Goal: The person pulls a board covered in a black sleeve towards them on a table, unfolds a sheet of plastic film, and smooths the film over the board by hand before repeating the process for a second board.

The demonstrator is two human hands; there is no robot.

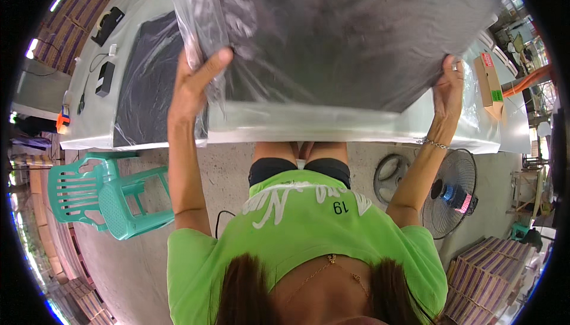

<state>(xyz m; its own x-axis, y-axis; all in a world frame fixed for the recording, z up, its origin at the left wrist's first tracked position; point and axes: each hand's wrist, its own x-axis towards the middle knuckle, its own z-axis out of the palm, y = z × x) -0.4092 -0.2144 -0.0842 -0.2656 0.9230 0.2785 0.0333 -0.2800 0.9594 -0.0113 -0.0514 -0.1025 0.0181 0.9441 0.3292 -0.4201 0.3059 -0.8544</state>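
A large flat dark grey sheet (332,46) in clear plastic wrap is raised and tilted above the white table (356,126). My left hand (193,84) grips its left edge, thumb on top, where loose clear plastic (202,4) bunches up. At the right edge, my right hand (449,90) is closed on the wrapped side; part of its fingers is hidden behind the sheet. Left of my left hand, a second dark sheet (148,81) lies on the table, also covered in clear plastic.
A black tool (108,25), a small dark box (105,80) and an orange item (63,120) sit at the table's left. An open cardboard box (490,84) stands at the right. Below are a green plastic chair (113,191) and a fan (448,197).
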